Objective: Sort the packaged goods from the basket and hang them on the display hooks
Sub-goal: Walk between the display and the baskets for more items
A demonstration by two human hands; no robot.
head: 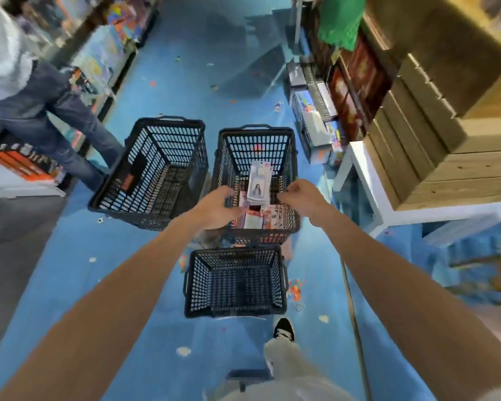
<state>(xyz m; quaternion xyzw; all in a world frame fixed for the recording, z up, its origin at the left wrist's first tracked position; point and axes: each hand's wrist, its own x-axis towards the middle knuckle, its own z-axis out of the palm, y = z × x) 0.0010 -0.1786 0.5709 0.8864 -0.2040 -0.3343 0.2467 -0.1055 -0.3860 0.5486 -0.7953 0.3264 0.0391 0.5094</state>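
Now left hand (214, 208) holds package stack (256, 188) over basket (243, 149); right hand (300, 195) beside.

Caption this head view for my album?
Sorting stock: left hand and right hand reach for packaged goods in a black basket.

Bright even store light, blurred edges, wide-angle distortion

No legible text or labels anywhere.
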